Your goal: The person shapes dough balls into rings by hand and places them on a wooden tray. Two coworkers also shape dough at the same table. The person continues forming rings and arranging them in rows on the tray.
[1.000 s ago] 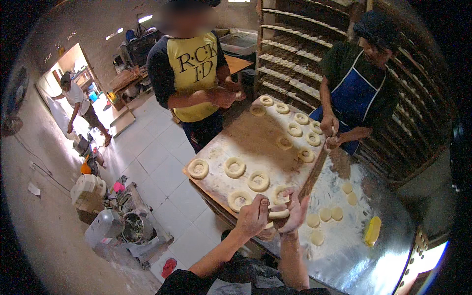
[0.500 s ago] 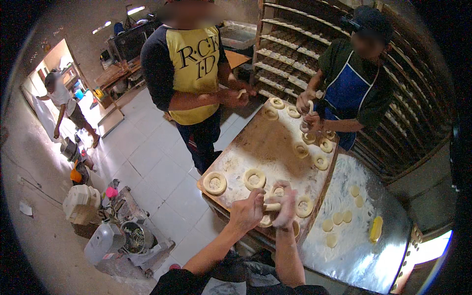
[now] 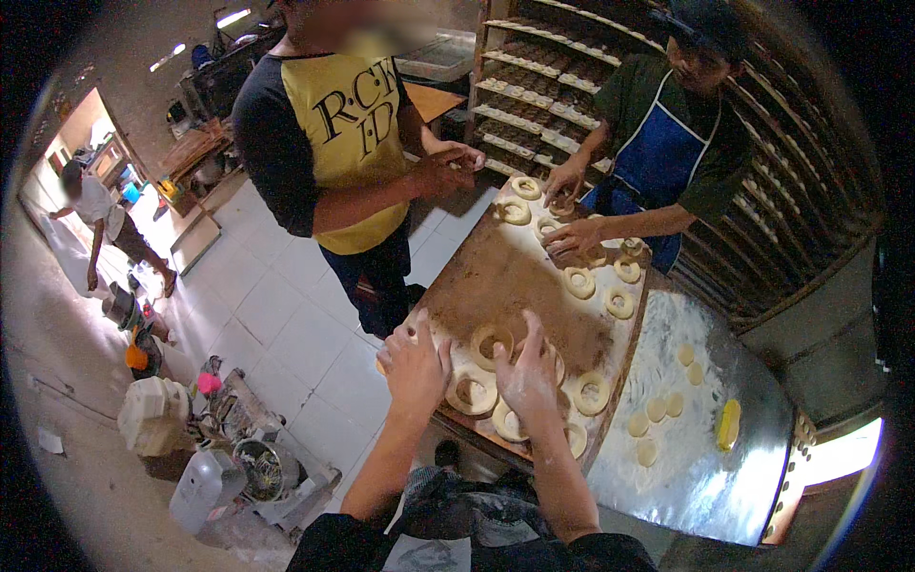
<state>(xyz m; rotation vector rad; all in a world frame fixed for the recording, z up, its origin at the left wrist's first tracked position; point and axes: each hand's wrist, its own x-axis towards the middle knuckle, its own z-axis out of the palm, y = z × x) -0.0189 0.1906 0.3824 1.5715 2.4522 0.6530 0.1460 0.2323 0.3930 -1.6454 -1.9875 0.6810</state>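
My left hand is over the near left corner of a flour-dusted wooden board, its fingers stretched and holding nothing. It covers most of a dough ring there. Nearby, my right hand is open, fingers apart, beside a pale dough ring and partly over others. Between my wrists another dough ring lies flat at the near edge. A further dough ring sits to the right of my right hand.
Across the board, a co-worker's hands work among several dough rings. Another person's hands hold a small pale piece at the left. Right of the board, a floured metal table bears dough discs and a yellow object.
My hands have parted, the left moving left and up, and let go of the dough strip. A ring now lies between my wrists. The right co-worker's hands have lowered to the board.
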